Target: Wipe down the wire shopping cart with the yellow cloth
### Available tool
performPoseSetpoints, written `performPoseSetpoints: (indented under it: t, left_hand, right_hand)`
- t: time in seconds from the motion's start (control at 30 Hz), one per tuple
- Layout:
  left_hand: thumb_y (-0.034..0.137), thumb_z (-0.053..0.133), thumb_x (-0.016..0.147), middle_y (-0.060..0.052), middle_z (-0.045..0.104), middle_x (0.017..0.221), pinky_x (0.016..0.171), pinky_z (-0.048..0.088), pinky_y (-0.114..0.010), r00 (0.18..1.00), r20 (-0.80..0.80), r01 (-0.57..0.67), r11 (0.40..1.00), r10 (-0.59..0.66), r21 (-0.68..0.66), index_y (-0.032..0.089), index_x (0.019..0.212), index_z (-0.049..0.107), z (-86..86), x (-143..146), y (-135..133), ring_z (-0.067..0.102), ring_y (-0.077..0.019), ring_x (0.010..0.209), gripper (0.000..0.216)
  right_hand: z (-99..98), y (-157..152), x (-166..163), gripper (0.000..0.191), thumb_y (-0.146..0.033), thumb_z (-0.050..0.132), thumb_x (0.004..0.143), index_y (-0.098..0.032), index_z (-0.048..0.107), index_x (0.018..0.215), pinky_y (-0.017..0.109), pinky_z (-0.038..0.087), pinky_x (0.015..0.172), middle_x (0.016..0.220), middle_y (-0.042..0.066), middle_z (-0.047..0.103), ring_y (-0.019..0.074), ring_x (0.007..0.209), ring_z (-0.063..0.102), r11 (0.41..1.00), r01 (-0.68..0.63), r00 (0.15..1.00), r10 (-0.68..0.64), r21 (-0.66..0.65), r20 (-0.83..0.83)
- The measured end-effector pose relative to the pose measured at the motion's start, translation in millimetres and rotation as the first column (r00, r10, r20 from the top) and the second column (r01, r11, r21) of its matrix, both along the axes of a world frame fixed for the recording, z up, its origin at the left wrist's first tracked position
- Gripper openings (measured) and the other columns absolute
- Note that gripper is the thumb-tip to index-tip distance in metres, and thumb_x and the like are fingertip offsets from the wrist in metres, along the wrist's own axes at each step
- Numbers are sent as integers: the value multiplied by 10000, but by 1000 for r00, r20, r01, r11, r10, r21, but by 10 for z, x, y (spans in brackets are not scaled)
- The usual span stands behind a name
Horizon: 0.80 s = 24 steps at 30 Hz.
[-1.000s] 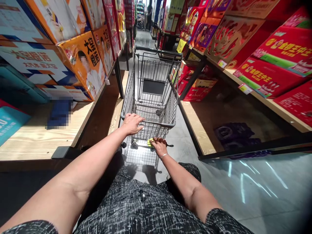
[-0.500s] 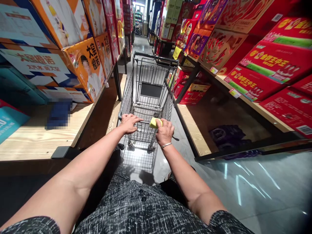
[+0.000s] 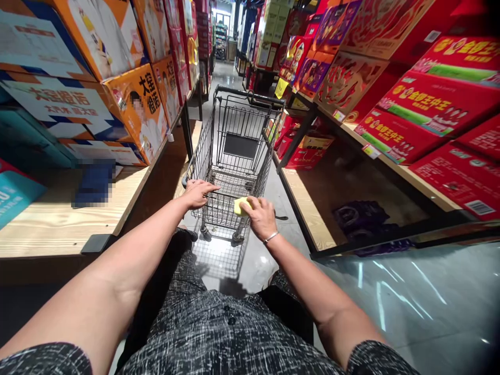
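- Bright window, 12 o'clock.
- White glare streaks the floor at 4 o'clock.
- Cart throws a mesh shadow, 7 o'clock.
- Pixelated blue patch, 9 o'clock.
- Corner blackened, 2 o'clock.

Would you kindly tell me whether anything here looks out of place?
The shopping cart seems turned around: its black handle is at the far end, while the left hand is at the near rim. Nothing looks spilled or damaged.

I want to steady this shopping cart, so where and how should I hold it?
Probably by its near rim, from above, where the left hand rests: this slim bar spans the near end of the cart and looks thin enough to wrap around.
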<state>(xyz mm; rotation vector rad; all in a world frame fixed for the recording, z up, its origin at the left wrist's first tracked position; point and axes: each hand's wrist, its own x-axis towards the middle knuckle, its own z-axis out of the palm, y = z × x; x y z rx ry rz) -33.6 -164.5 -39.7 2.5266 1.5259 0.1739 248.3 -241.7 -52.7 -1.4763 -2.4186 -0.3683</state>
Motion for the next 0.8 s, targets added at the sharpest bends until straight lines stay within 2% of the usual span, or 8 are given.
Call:
performPoseSetpoints:
  t: [0.13, 0.23, 0.3, 0.37, 0.57, 0.63, 0.7, 0.8]
  left_hand:
    - [196, 507, 688, -13, 609, 1350, 1052, 275, -512, 998, -62, -29, 997, 24, -73, 370, 1351, 575, 73, 12, 62, 451, -312, 1254, 689]
    - [212, 517, 708, -42, 571, 1400, 1070, 251, -542, 996, -83, -38, 988, 26, -149, 347, 1385, 548, 153, 245, 55, 403, -346, 1312, 691]
    - [218, 486, 757, -43, 550, 1427, 1089, 251, -500, 997, 3, 72, 982, -72, -177, 329, 1452, 472, 185, 467, 20, 398, -317, 1333, 704]
    - [217, 440, 808, -28, 551, 1434, 1075, 273, -459, 986, 94, 156, 967, -140, -199, 321, 1484, 417, 185, 665, -23, 428, -277, 1315, 685]
    - [222, 476, 799, -7, 639, 1309, 1059, 230, -436, 994, 69, 92, 979, -80, -184, 297, 1318, 588, 114, 843, -76, 500, -239, 1193, 536]
    - [222, 493, 792, 3, 652, 1288, 1069, 203, -430, 995, 78, 68, 978, -54, -196, 295, 1278, 620, 112, 828, -60, 493, -229, 1199, 507]
    - [238, 516, 794, 17, 658, 1282, 1074, 178, -431, 995, 92, 58, 979, -40, -195, 320, 1290, 617, 118, 805, -34, 480, -228, 1218, 513]
    - [325, 532, 840, 30, 659, 1291, 1070, 161, -436, 992, 123, 61, 981, -38, -183, 373, 1341, 585, 121, 738, 22, 460, -237, 1240, 506]
  right_hand:
    - [-91, -18, 405, 372, -156, 505, 946, -378, 663, 1200, 374, 304, 870, 1313, 27, 593, 232, 1149, 399, 997, 62, 996, -59, 48, -70]
    - [-198, 52, 416, 394, -151, 504, 949, -386, 661, 1224, 374, 302, 943, 1329, 30, 573, 230, 1212, 381, 989, 89, 986, -70, 119, -152]
    - [-336, 109, 325, 392, -161, 520, 946, -396, 668, 1222, 376, 302, 972, 1312, 32, 574, 234, 1228, 374, 987, 74, 983, -48, 146, -178]
    - [-558, 148, 222, 376, -177, 541, 942, -411, 681, 1201, 381, 307, 975, 1259, 33, 593, 234, 1195, 391, 988, 52, 984, -26, 144, -178]
    - [-1517, 81, 132, 333, -208, 605, 909, -424, 714, 1138, 380, 342, 894, 1190, 16, 636, 242, 1084, 426, 1000, -11, 992, 11, -2, -127]
    - [-1747, 48, 130, 304, -213, 641, 883, -399, 733, 1106, 383, 342, 874, 1194, 12, 643, 258, 1081, 428, 998, -20, 993, 13, -67, -115]
    - [-1854, 42, 114, 282, -221, 657, 874, -361, 742, 1104, 384, 339, 866, 1208, 23, 643, 269, 1087, 430, 993, -45, 993, 32, -112, -110]
    - [-1770, 82, 82, 280, -215, 623, 901, -365, 737, 1108, 377, 342, 865, 1221, 16, 643, 259, 1086, 442, 988, -103, 990, 91, -117, -104]
